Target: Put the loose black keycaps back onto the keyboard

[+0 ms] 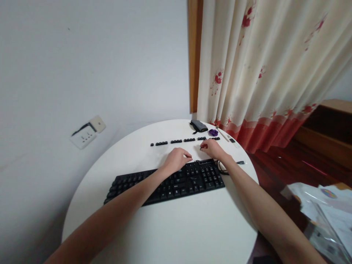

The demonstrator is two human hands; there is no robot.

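A black keyboard lies slantwise across the white round table. Just above its top edge, my left hand is closed in a pinch; whatever its fingertips hold is too small to make out. Farther right, my right hand pinches a small black keycap over the table, behind the keyboard's right end. Beyond both hands stretches a row of black keycaps, set out in several short groups with one single keycap at the left end. My left forearm covers part of the keyboard.
At the table's back right lie a grey pouch, a crumpled purple item, a thin brush-like tool and a coiled cable with a plug. A wall is behind left, a flowered curtain behind right, plastic bags lower right.
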